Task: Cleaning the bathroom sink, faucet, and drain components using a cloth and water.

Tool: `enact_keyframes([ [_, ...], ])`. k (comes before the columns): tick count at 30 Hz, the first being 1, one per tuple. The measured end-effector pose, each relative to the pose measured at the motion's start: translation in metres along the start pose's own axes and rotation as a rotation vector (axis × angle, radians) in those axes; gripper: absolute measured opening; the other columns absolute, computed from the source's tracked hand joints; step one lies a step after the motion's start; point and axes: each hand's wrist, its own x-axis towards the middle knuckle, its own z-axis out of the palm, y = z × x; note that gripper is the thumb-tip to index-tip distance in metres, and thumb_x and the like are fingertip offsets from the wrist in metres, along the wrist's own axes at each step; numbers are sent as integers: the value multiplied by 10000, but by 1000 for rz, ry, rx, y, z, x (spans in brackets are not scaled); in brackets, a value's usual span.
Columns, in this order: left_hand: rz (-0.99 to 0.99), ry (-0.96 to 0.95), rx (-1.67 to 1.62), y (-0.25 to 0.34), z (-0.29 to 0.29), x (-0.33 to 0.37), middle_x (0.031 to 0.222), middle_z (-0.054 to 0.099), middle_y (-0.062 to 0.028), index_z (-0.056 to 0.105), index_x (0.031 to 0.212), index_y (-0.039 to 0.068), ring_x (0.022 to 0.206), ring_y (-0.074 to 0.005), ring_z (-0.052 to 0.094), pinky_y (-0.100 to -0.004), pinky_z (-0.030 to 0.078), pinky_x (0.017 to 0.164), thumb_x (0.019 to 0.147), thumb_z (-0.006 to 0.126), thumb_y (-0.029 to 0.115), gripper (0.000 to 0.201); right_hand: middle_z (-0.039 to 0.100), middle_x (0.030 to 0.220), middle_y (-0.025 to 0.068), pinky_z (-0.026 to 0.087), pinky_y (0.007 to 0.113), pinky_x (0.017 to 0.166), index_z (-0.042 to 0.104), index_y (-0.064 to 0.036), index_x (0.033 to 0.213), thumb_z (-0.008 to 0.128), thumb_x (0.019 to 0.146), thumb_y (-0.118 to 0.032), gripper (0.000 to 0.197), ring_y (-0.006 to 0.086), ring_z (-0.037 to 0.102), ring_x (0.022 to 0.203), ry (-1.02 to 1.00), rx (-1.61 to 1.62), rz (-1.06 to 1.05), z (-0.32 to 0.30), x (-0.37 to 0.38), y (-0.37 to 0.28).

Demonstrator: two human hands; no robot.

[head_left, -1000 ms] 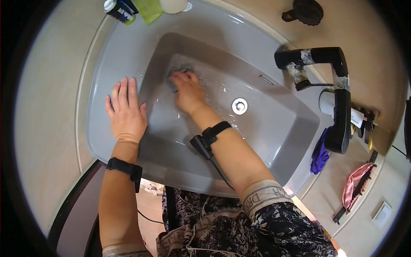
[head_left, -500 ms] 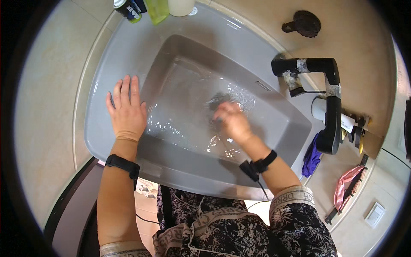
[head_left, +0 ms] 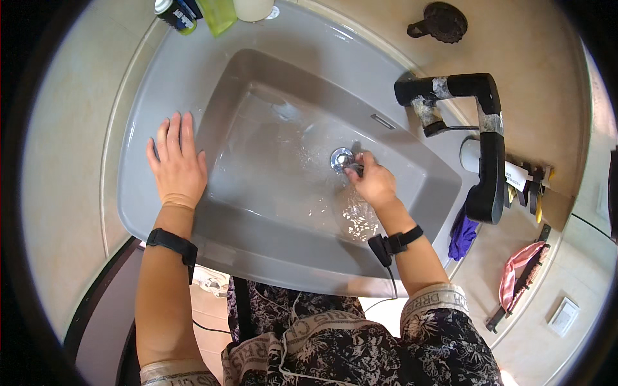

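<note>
My left hand (head_left: pixel 177 164) lies flat on the left rim of a grey washbasin (head_left: pixel 212 235), its fingers stretched out and holding nothing. Down in the bowl, my right hand (head_left: pixel 374 180) has its fingers pinched around a small dark grey thing (head_left: pixel 354 168), mostly hidden by the fingers and too small to name. Just left of these fingertips is a round chrome drain stopper (head_left: pixel 342 159). Shallow water (head_left: pixel 270 167) with bright ripples covers the bottom of the bowl. Each wrist wears a black strap.
A black faucet (head_left: pixel 492 148) with whitish wrapped patches rises at the basin's right corner. Purple cloth (head_left: pixel 463 235) hangs near the right edge. A dark can (head_left: pixel 175 16), a yellow-green bottle (head_left: pixel 219 14) and a white container (head_left: pixel 253 8) stand on the far-left rim.
My right hand has moved slightly right from over the dark blurred patch in the water, and the chrome stopper now shows. The left hand stays on the rim; the whole view has shifted slightly.
</note>
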Motion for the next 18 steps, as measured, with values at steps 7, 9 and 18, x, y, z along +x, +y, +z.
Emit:
enact_keyframes([
  [7, 7, 4, 12, -2, -3, -1, 1446, 346, -84, 298, 1441, 110, 1333, -276, 306, -504, 229, 1083, 777, 651, 191, 757, 642, 1026, 208, 501, 450, 819, 442, -74, 1239, 591, 843, -289, 474, 352, 626, 951, 57, -102, -131, 27, 24, -13],
  [9, 10, 3, 10, 0, -2, 1, 1445, 347, -82, 296, 1442, 114, 1333, -275, 306, -503, 230, 1082, 777, 651, 192, 758, 667, 947, 189, 510, 446, 797, 484, -76, 1196, 611, 818, -271, 444, 363, 645, 875, 176, -109, -185, 27, 25, -6],
  [18, -7, 13, 4, -2, 1, 1, 1449, 346, -67, 283, 1451, 139, 1339, -264, 303, -495, 224, 1087, 779, 652, 197, 768, 655, 755, 198, 517, 413, 658, 523, -57, 1109, 615, 801, -232, 366, 360, 657, 724, 339, 148, -74, -1, -19, 48],
])
